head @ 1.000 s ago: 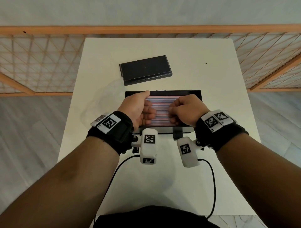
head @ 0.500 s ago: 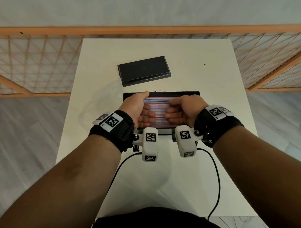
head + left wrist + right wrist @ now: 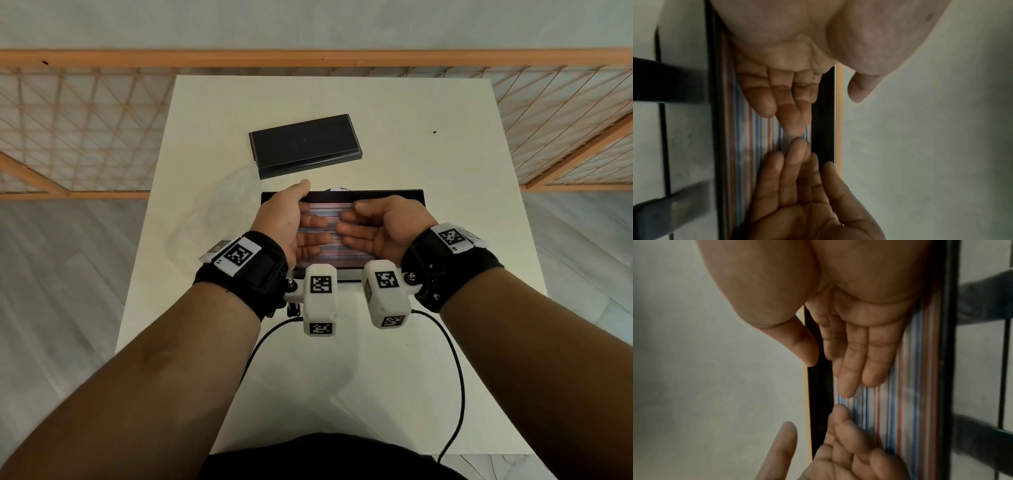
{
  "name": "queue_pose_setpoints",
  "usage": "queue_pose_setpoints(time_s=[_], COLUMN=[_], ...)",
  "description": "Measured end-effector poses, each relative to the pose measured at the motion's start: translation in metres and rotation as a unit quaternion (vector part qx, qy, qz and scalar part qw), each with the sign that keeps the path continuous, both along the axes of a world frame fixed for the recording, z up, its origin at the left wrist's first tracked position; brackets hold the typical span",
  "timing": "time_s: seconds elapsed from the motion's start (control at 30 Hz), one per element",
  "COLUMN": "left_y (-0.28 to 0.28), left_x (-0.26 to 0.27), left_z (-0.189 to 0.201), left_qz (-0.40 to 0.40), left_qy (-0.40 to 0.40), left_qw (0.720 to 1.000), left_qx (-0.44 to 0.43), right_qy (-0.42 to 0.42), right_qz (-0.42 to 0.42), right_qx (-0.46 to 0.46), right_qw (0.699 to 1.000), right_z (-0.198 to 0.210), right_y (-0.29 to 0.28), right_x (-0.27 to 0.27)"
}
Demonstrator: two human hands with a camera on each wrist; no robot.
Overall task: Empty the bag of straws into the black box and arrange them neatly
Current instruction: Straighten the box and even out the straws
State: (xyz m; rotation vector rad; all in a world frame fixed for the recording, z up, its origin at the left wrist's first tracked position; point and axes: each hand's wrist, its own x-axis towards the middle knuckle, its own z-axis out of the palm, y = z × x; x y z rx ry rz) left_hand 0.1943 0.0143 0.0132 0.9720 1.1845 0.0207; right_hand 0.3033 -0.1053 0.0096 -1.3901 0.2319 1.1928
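Now both hands [image 3: 337, 229] lie flat – on straws [image 3: 329, 209] in black box [image 3: 387, 194].

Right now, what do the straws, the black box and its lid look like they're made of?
Straws: probably thin plastic or paper, white with red and blue stripes, too blurred to tell which. Black box: rigid, thin dark walls, perhaps plastic or card. Lid: matte black with a slightly glossy edge, probably the same material.

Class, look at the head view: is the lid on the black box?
No: the lid lies on the table, apart from the black box.
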Motion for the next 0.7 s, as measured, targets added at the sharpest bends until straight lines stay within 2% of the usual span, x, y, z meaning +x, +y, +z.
queue_pose_setpoints(time_s=[0.13,0.4,0.5,0.6,0.7], left_y=[0.000,-0.002,0.001,0.024,0.060], left_x=[0.000,0.003,0.001,-0.010,-0.026], left_z=[-0.002,-0.005,0.007,0.028,0.037], left_qz=[0.007,-0.002,-0.006,0.046,0.150], left_qy=[-0.019,-0.007,-0.018,-0.060,-0.032], left_qw=[1.000,1.000,0.996,0.980,0.958], left_qx=[-0.004,0.022,0.086,0.185,0.241], right_qy=[0.014,0.013,0.009,0.002,-0.024], right_qz=[-0.001,0.005,0.010,0.011,0.001], right_qx=[0.013,0.013,0.008,0.008,0.006], right_qw=[1.000,1.000,1.000,1.000,1.000], right_z=[0.000,0.001,0.003,0.005,0.011], right_y=[-0.001,0.000,0.000,-0.003,-0.009], right_x=[0.001,0.001,0.001,0.003,0.010])
